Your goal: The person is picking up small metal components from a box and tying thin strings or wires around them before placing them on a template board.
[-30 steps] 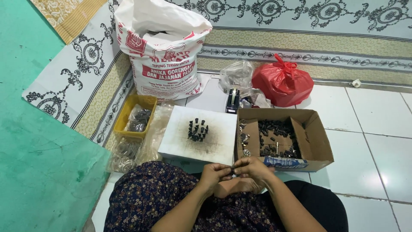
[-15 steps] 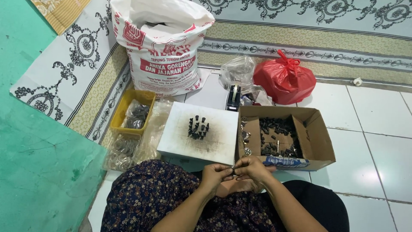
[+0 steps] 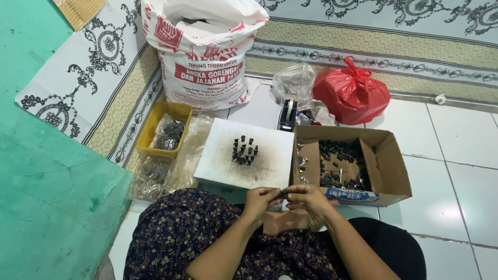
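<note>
White floor tiles [image 3: 456, 140] hold a cardboard box [image 3: 386, 166] of dark parts within reach, while left hand [image 3: 261, 199] and right hand [image 3: 306, 198] pinch one small dark piece [image 3: 283, 193] together over the lap.

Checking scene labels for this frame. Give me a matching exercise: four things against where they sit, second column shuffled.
Things:
1. red plastic bag
2. yellow tray
3. cardboard box
4. cluster of small black parts

Places:
A. on the white board
B. left of the white board, by the patterned mat
C. behind the box, near the wall
D. right of the white board, holding dark parts

Pairs: 1-C, 2-B, 3-D, 4-A
</note>
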